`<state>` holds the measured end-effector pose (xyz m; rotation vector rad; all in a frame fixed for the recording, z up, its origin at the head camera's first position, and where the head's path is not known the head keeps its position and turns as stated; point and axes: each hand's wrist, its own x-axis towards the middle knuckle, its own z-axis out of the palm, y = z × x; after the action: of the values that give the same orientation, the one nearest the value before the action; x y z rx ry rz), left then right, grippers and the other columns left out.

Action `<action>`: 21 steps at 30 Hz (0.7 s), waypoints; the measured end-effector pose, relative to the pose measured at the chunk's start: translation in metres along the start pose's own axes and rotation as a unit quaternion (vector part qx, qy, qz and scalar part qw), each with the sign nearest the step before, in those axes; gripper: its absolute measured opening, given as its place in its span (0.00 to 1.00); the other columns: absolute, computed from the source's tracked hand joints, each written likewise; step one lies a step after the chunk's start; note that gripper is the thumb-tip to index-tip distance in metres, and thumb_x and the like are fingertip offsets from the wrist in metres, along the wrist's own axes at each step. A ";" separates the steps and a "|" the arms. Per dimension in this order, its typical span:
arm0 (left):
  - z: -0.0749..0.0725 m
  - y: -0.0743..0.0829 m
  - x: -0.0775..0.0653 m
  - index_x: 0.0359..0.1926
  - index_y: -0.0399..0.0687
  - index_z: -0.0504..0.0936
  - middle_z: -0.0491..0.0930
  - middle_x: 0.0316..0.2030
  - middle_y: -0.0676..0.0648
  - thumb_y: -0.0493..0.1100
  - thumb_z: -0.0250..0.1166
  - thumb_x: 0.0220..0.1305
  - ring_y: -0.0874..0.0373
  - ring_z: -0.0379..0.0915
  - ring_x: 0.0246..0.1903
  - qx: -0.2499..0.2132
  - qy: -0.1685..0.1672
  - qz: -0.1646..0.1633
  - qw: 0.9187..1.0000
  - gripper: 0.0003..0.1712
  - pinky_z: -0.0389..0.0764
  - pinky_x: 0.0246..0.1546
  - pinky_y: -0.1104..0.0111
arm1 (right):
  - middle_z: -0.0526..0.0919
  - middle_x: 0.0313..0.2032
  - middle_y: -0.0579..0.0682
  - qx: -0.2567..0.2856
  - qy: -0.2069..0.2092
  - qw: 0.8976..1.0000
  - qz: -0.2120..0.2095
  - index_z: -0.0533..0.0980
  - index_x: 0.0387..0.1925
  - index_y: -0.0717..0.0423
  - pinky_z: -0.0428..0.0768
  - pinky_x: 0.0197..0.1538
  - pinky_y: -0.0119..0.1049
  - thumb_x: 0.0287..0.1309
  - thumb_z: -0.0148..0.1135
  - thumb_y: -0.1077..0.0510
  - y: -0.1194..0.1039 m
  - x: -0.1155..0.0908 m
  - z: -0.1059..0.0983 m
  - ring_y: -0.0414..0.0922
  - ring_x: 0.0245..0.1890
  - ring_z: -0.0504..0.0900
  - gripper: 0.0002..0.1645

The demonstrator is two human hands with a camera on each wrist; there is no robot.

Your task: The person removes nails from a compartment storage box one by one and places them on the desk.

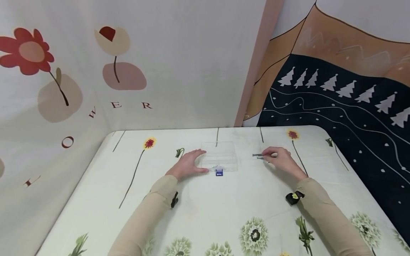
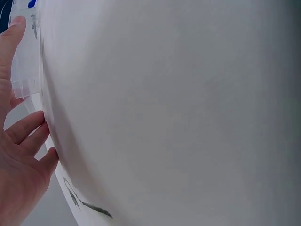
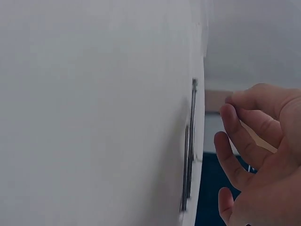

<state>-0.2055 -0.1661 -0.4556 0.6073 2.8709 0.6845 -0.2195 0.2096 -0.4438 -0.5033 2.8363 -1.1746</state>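
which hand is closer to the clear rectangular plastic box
Left. The left hand is at the left side of the box, thumb and fingers spread; the right hand is farther off, to its right, by thin grey metal rods.

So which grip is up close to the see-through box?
The left grip, spread open at the left edge of the box. The right grip is apart from it, over by the metal rods.

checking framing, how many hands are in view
2: the left hand, at the left side of the clear box, and the right hand, by the thin metal pieces right of the box.
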 end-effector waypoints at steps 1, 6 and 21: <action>0.000 0.000 0.000 0.62 0.51 0.64 0.58 0.63 0.43 0.69 0.65 0.40 0.48 0.53 0.61 -0.001 -0.002 0.000 1.000 0.50 0.55 0.60 0.58 | 0.81 0.34 0.48 0.009 -0.003 1.000 -0.002 0.80 0.35 0.54 0.54 0.53 0.58 0.53 0.60 0.58 -0.003 0.002 0.003 0.48 0.40 0.77 0.07; -0.001 -0.001 0.000 0.62 0.52 0.64 0.58 0.63 0.43 0.68 0.65 0.41 0.48 0.52 0.62 -0.001 -0.009 0.002 1.000 0.49 0.54 0.60 0.57 | 0.80 0.36 0.49 0.049 -0.022 0.998 -0.020 0.80 0.36 0.56 0.70 0.50 0.46 0.54 0.59 0.61 -0.017 0.010 0.020 0.45 0.40 0.76 0.07; 0.000 -0.002 -0.001 0.62 0.52 0.64 0.59 0.63 0.45 0.67 0.66 0.40 0.49 0.53 0.61 -0.012 0.000 0.001 1.000 0.48 0.56 0.59 0.57 | 0.79 0.38 0.45 0.065 -0.064 0.995 -0.036 0.79 0.39 0.54 0.66 0.52 0.46 0.56 0.57 0.59 -0.048 0.027 0.054 0.44 0.43 0.73 0.09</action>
<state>-0.2055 -0.1681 -0.4568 0.6077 2.8581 0.7165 -0.2234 0.1323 -0.4468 -0.6531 2.6348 -1.2794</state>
